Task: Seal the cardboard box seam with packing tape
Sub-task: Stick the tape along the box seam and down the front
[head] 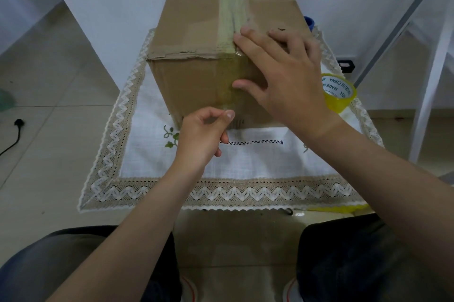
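A tall brown cardboard box (196,11) stands on a small table covered by a white lace-edged cloth (245,161). A strip of clear yellowish tape (231,6) runs along the top seam and down over the near face. My right hand (282,73) lies flat with fingers spread on the box's near top edge, pressing the tape at the corner. My left hand (204,134) pinches the loose lower end of the tape against the near face, low down. The yellow tape roll (340,92) rests on the cloth to the right of the box.
A blue object (310,22) peeks out behind the box's right side. White slanted shelf legs (432,61) stand at the right. A black cable and plug (17,127) lie on the tiled floor at the left. My knees show at the bottom.
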Demonstrator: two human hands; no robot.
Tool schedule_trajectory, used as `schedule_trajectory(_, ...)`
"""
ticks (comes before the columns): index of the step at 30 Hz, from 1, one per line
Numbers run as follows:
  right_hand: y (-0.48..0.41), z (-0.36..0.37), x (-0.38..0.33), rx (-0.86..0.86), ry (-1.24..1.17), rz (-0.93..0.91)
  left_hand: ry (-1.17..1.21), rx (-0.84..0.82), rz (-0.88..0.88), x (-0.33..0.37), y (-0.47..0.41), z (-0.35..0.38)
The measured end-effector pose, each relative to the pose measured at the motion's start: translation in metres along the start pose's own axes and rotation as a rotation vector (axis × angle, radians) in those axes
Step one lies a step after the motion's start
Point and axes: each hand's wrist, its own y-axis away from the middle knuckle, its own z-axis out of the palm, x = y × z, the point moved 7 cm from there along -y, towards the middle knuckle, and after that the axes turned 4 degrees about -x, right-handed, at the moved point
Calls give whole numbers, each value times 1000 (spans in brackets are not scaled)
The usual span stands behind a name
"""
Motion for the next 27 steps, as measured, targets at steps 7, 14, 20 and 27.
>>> schedule_trajectory(7, -3, 0, 5, 139, -133, 94, -9, 4, 2, -1, -3, 1)
schedule_trajectory(14, 13, 6, -1, 90, 33, 2, 4, -2, -8, -6, -4, 2)
schedule_trajectory(20, -3, -7, 11, 108, -202, 105, 15, -7, -8, -4, -4, 3)
schedule_trajectory(27, 13, 6, -1, 42, 42, 57, 14, -1, -9, -6, -7, 3)
